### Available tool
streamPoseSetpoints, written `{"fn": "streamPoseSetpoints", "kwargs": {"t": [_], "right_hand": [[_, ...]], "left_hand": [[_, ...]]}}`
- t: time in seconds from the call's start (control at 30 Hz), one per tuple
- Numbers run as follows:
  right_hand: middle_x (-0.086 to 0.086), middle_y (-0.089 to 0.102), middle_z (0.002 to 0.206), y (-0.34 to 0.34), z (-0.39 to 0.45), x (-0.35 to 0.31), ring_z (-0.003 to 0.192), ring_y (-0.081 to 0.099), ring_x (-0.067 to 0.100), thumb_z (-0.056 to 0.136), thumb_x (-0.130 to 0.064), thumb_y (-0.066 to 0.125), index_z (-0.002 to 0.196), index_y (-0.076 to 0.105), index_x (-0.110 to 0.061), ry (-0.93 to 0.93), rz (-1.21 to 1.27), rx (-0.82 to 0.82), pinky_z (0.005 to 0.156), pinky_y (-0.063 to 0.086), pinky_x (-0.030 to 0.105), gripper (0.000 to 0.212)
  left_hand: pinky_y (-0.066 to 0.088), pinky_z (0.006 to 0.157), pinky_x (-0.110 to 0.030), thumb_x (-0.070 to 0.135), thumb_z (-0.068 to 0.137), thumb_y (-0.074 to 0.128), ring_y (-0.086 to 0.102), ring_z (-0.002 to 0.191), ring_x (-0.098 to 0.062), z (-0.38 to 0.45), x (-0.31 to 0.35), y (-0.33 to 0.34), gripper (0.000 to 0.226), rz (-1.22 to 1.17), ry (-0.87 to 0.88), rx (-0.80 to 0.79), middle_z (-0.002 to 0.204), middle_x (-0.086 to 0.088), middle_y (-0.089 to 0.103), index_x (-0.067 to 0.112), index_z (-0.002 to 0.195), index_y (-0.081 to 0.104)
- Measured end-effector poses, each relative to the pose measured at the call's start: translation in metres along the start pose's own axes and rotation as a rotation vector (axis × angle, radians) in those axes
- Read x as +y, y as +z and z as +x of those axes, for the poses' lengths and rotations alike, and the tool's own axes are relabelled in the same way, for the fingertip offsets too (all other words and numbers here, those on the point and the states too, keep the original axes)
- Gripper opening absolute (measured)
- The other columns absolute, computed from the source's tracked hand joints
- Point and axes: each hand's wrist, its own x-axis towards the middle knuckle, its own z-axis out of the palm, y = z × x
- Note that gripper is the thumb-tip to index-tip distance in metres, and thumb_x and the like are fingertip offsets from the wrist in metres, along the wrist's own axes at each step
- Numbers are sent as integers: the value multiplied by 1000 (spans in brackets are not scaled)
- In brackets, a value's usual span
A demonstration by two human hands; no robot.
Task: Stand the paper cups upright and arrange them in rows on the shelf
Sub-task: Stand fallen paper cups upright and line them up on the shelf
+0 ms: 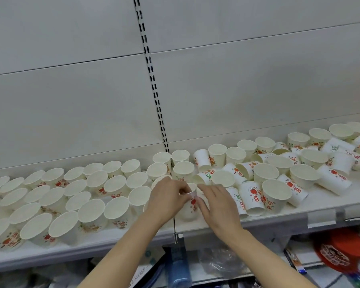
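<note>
A white paper cup [190, 206] with a red apple print stands upright near the shelf's front edge, at the middle. My left hand [166, 197] pinches its rim from the left. My right hand [215, 201] touches its right side with fingers spread over it. Left of it, several upright cups [92, 206] stand in rows. To the right lies a jumble of cups [295, 169], some upright, some tipped on their sides, such as a fallen cup [334, 180].
The white shelf [289, 213] has a front rail with price-tag holders. A slotted upright [152, 80] splits the back panel. Below the shelf sit packaged goods, a plastic bag [218, 260] and a red item [339, 252].
</note>
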Motion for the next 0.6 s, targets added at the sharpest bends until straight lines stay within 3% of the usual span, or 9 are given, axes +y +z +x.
{"fn": "streamPoseSetpoints", "kwargs": {"t": [0.07,0.13,0.27,0.37,0.47,0.6], "right_hand": [[-2,66,92,-2,13,19,87,52,22,81,-15,64,99,67,-14,-173,-93,23,69,47,36,18],[-1,65,89,-5,32,35,87,51,25,69,-3,72,90,68,-15,-342,-227,-89,70,41,33,24],[4,57,80,-8,62,37,82,51,27,61,-3,71,71,62,-14,-595,-456,-348,68,40,35,17],[5,53,79,-9,76,33,79,48,27,61,-8,73,60,59,-15,-668,-574,-449,65,42,35,15],[3,51,80,-3,87,37,75,44,25,60,-9,72,54,59,-20,-713,-617,-469,66,41,36,18],[4,55,89,-7,91,51,78,46,26,64,-7,66,58,58,-20,-731,-492,-370,68,33,35,16]], "left_hand": [[47,66,-30,45,84,63,55,89,-12,-8,-8,5,13,118,65,-18,85,8,66,34,87,71],[49,70,-31,47,84,62,54,93,-16,-12,-14,7,17,180,84,-54,87,5,65,34,90,71],[49,71,-30,60,73,68,54,89,-5,-11,-20,-3,31,79,74,-109,89,15,67,36,92,72],[49,68,-26,60,78,64,57,76,4,4,-26,-21,24,-109,36,-83,84,25,67,38,85,72],[47,65,-25,46,83,66,56,69,6,32,-28,-34,11,-175,-2,-39,78,24,67,37,81,73],[49,72,-26,33,85,66,60,74,0,78,-22,-31,8,-204,-82,29,86,19,70,33,90,73]]}}
